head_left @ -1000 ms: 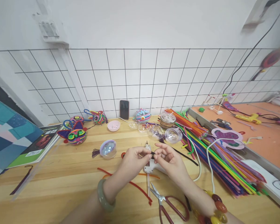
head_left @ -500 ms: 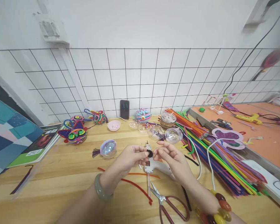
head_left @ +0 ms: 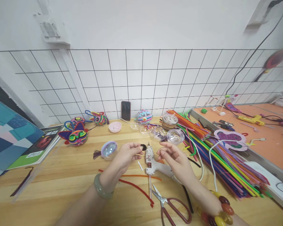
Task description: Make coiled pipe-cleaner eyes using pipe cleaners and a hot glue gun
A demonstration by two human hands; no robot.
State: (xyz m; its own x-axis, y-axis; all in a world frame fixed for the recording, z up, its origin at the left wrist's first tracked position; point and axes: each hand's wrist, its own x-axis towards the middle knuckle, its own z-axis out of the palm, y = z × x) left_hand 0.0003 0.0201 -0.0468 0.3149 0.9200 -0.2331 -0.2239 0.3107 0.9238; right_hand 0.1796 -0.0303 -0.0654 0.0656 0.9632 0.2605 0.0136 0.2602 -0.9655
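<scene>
Between the thumb and fingers of my left hand [head_left: 127, 155] is a small round black piece [head_left: 143, 147], which looks like a coiled pipe cleaner. My right hand [head_left: 175, 158] is apart from it, fingers loosely bent and spread, with nothing visible in them. A white glue gun [head_left: 159, 168] lies between and below the hands, partly behind the right one. Closer to me are scissors [head_left: 164, 200] with dark red handles, blades slightly apart. Red [head_left: 138, 187] and orange pipe cleaners [head_left: 141, 176] lie beneath my left wrist.
Bundled coloured pipe cleaners [head_left: 217, 160] fill the right side, crossed by a white cable [head_left: 213, 163]. Clear plastic domes [head_left: 159, 133], a ribbon spool [head_left: 170, 121], a pink bowl [head_left: 115, 126] and a phone [head_left: 125, 110] stand behind. At left are colourful decorated balls [head_left: 77, 137].
My left hand has moved left with the black piece, away from my right fingers. The gap between the hands has widened, uncovering more of the glue gun. The right hand has barely moved.
</scene>
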